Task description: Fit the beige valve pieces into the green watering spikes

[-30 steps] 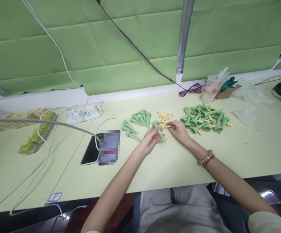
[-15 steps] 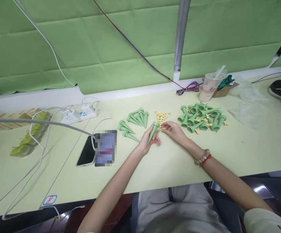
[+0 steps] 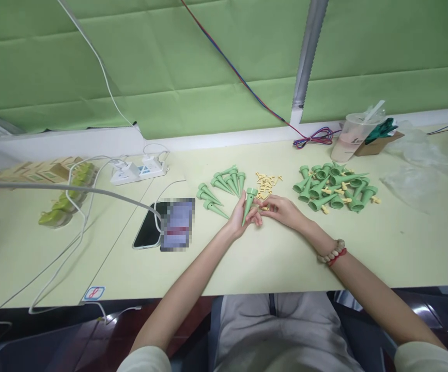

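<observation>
Your left hand is gripping a cone, right hand pinching a peg; pegged cones are lying right, bare cones waiting left.

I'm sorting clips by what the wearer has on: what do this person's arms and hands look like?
The left hand and right hand are gloveless. The left sleeve and right sleeve are pale and short, leaving the forearms uncovered. The right wrist wears a beige beaded bracelet and a red cord; the left wrist shows nothing.
</observation>
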Action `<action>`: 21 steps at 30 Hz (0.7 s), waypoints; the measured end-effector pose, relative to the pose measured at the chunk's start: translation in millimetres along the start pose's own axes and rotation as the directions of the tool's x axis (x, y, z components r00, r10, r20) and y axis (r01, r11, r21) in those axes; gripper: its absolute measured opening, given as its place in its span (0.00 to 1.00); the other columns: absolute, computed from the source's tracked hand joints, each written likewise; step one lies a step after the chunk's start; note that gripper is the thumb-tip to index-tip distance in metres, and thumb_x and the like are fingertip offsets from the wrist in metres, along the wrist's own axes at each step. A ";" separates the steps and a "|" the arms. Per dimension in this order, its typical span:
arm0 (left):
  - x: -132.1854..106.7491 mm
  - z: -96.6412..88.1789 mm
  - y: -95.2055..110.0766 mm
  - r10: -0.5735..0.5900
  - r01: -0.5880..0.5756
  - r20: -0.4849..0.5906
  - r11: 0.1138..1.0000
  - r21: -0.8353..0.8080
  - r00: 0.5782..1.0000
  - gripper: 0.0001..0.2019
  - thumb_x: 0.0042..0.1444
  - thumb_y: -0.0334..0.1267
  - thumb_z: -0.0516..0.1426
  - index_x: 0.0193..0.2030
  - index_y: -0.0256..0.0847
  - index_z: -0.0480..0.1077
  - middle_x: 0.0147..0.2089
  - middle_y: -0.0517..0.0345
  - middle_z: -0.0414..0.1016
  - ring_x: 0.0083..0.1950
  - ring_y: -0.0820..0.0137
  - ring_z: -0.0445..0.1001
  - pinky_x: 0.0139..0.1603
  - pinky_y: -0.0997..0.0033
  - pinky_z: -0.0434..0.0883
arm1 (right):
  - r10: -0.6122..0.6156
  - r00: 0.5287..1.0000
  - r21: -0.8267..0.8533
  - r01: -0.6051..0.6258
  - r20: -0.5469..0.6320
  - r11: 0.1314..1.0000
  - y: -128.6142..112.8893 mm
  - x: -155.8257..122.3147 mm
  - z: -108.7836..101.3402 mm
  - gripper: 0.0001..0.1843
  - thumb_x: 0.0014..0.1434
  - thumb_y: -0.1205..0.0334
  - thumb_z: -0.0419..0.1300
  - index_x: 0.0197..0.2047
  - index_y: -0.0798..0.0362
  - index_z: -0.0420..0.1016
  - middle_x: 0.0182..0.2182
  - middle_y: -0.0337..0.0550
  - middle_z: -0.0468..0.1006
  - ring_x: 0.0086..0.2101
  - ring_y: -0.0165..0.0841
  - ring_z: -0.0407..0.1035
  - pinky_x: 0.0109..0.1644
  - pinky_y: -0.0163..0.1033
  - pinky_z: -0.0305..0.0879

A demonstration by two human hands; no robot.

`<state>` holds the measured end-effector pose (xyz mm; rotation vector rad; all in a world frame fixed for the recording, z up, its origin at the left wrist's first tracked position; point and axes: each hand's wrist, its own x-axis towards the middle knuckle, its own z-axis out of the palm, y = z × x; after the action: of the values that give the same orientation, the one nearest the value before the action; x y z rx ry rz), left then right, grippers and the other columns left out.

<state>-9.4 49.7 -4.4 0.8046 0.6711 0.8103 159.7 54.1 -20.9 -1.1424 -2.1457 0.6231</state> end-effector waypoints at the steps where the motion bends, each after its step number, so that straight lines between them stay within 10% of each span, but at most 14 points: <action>1: 0.3 -0.2 -0.1 0.012 -0.012 0.005 1.000 0.000 1.000 0.30 0.52 0.65 0.42 0.26 0.37 0.66 0.07 0.68 0.47 0.14 0.70 0.66 0.16 0.77 0.63 | -0.008 1.000 -0.008 0.008 0.001 1.000 -0.3 -0.2 0.0 0.11 0.56 0.53 0.59 0.37 0.51 0.75 0.32 0.40 0.74 0.28 0.29 0.66 0.34 0.35 0.62; 7: 2.1 -3.2 1.6 0.049 -0.049 -0.011 0.998 -0.025 0.999 0.32 0.49 0.68 0.39 0.14 0.40 0.49 0.09 0.66 0.46 0.12 0.74 0.63 0.12 0.77 0.57 | 0.019 1.000 -0.027 -0.018 0.008 0.999 0.5 -1.6 -0.4 0.11 0.56 0.53 0.58 0.37 0.51 0.75 0.31 0.40 0.76 0.27 0.30 0.66 0.32 0.34 0.60; 21: -1.4 -2.4 6.2 0.085 -0.078 -0.080 0.994 0.083 0.993 0.33 0.47 0.70 0.36 0.12 0.41 0.49 0.09 0.67 0.42 0.11 0.77 0.57 0.13 0.79 0.55 | 0.093 0.978 0.059 -0.084 -0.187 0.995 8.1 1.3 4.2 0.13 0.58 0.55 0.54 0.37 0.52 0.75 0.34 0.45 0.78 0.31 0.34 0.71 0.33 0.37 0.65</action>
<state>-14.2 52.2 -0.3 0.8783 0.7524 0.8998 160.7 58.9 -28.7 -1.2242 -1.9171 0.5797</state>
